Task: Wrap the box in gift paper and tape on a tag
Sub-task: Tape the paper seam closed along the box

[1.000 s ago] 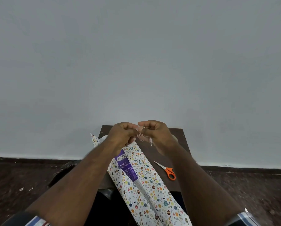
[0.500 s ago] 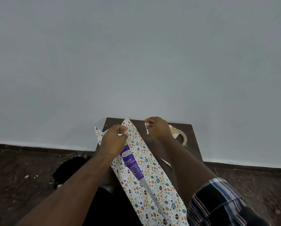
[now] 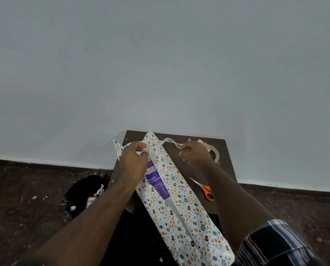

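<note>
Sealing the far end of the wrap looks like the step in hand: the left hand (image 3: 134,161) pinches the gift paper (image 3: 176,196) down against the long box (image 3: 156,182), purple print still bare just below it, while the right hand (image 3: 193,155) pinches a strip of tape (image 3: 169,141) stretched between both hands. Next, lay that strip flat across the seam; scissors (image 3: 205,191) lie beside the right forearm.

The paper (image 3: 179,204) is white with little coloured eggs and hearts. The box (image 3: 156,181) is purple. The scissors (image 3: 206,191) have orange handles. The counter (image 3: 223,169) is dark brown.
</note>
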Motion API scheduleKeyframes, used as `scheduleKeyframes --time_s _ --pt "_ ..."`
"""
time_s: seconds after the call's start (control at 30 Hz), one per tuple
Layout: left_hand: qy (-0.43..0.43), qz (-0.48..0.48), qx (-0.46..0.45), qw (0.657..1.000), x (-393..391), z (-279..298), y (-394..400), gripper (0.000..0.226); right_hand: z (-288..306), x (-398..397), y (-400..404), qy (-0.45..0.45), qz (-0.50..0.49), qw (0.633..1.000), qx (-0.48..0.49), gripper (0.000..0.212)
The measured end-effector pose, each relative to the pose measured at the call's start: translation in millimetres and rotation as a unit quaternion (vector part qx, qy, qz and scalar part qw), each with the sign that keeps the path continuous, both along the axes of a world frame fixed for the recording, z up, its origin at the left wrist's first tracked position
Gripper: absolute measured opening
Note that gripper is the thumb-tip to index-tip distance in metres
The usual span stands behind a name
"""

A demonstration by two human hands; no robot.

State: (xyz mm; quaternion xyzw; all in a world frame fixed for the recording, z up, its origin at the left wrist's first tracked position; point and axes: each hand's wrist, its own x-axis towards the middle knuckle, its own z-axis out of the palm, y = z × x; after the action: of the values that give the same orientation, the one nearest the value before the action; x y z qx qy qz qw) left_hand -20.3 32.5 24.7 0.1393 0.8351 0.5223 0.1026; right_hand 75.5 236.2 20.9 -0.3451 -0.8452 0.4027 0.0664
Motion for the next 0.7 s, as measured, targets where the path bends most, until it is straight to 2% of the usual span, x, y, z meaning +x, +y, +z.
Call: scheduleKeyframes --time_s 0.1,0.2,0.27,0.33,0.4,0.47,0.6,0.7 --pt "-0.034 0.062 0.012 0.997 7.9 -8.4 -6.7 0.006 -7.8 22.8 -15.2 -0.024 0.019 0.999 -0.022 0.020" --pt "-0.066 0.120 -0.003 0.991 17.4 -17.6 -10.9 0.018 -8.6 39.3 -31.8 -0.049 0.034 0.998 -0.029 0.032" --pt "-0.105 0.140 -0.005 0.985 27.4 -19.6 -16.9 0.027 -7.0 46.7 -38.8 -0.061 0.037 0.996 -0.047 0.039" --pt "-0.151 0.158 0.012 0.976 41.8 -24.3 -23.3 0.027 -4.0 54.5 -45.0 -0.069 0.032 0.994 -0.077 0.041" --pt "-0.206 0.161 0.044 0.964 56.2 -34.3 -27.2 0.020 -1.1 61.2 -49.5 -0.073 0.029 0.992 -0.096 0.029" --pt "-0.273 0.152 0.066 0.947 74.3 -37.3 -29.8 0.024 1.6 66.4 -52.8 -0.076 0.033 0.991 -0.105 0.022" --pt "-0.361 0.115 0.108 0.919 94.6 -26.6 -31.7 0.022 4.5 71.6 -63.1 -0.067 0.054 0.990 -0.110 0.030" --pt "-0.374 0.091 0.118 0.915 93.0 -14.9 -34.6 0.022 9.9 70.6 -70.4 -0.034 0.057 0.992 -0.106 0.036"
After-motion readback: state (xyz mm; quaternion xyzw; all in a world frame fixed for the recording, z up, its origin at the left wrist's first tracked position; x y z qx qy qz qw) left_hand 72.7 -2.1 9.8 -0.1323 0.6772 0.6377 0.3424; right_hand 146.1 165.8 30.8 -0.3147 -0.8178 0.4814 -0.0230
